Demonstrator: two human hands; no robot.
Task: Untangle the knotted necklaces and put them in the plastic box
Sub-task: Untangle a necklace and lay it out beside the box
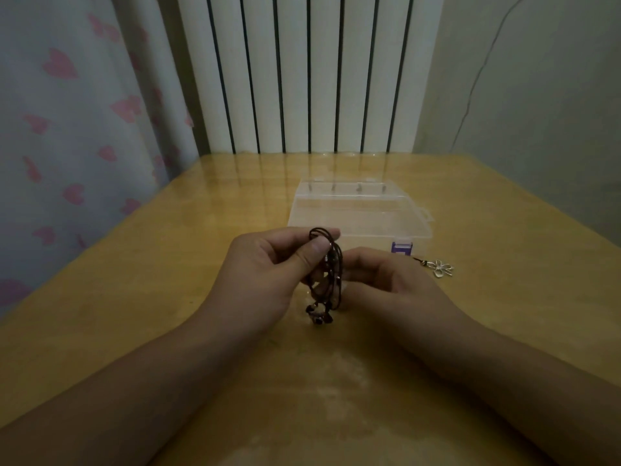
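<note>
my left hand (268, 274) is pinching the necklace tangle (327, 274) | my right hand (389, 280) is curling onto it | both hovering just before the plastic box (359, 210)

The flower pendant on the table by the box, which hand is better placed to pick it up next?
Right. The right hand is nearest the flower pendant, whose cord runs toward it. The left hand pinches the cord bundle, farther away.

dim room: glossy wooden counter (168, 264); white ribbed radiator (302, 72) beyond its far edge; heart-print curtain (67, 112) left; plain wall (537, 95) right.
</note>
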